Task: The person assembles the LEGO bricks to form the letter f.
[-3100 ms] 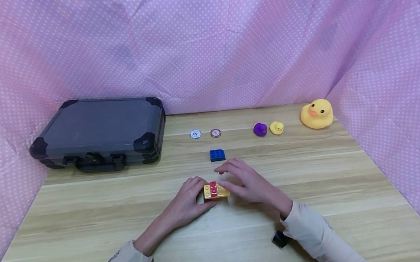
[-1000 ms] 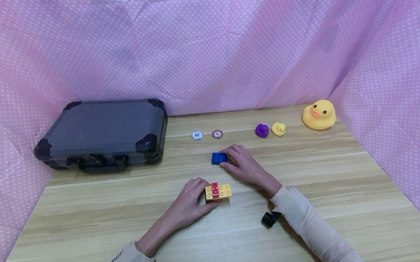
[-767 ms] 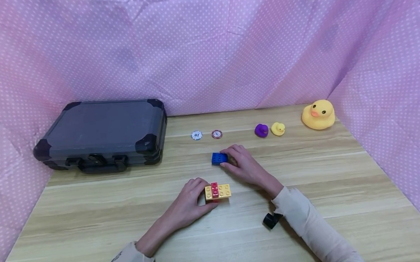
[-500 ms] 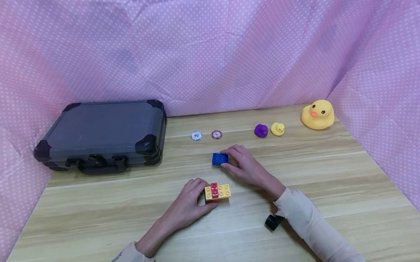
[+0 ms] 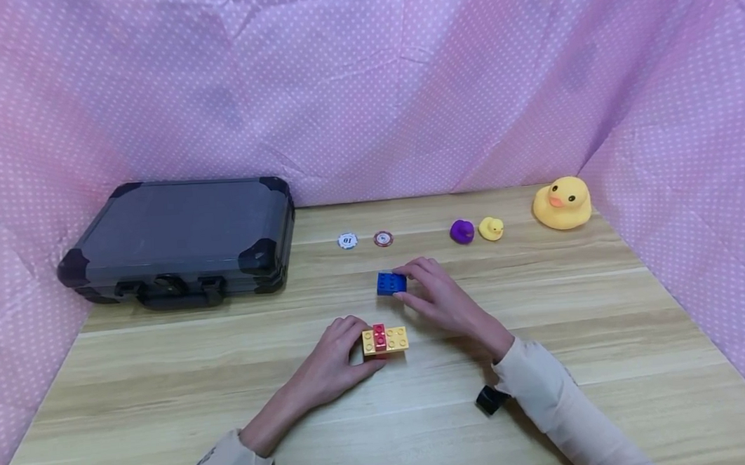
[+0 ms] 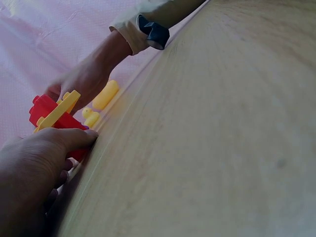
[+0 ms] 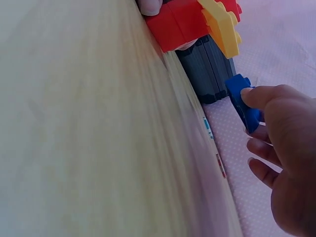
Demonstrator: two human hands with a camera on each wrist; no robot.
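My left hand (image 5: 332, 364) grips a small stack of toy building bricks low at the table. A yellow brick (image 5: 397, 339) lies crosswise in it, with a narrow red brick (image 5: 379, 337) on top. Below the yellow one, more red bricks (image 7: 177, 24) show in the right wrist view. Just beyond the stack, my right hand (image 5: 439, 296) pinches a blue brick (image 5: 389, 283) by its right end, between thumb and fingers. Seen from the right wrist, the blue brick (image 7: 242, 101) hangs tilted above the tabletop. The left fingers behind the stack are mostly hidden.
A dark grey case (image 5: 182, 228) lies closed at the back left. Two poker chips, one white (image 5: 348, 241) and one red (image 5: 383, 239), lie behind the blue brick. Farther right sit a purple duck (image 5: 462, 232), a small yellow duck (image 5: 491, 228) and a large yellow duck (image 5: 562, 203).
My right hand has left the stack, reached forward and taken the blue brick. Over the last second the brick has come slightly toward me and right. The left hand has stayed on the stack.
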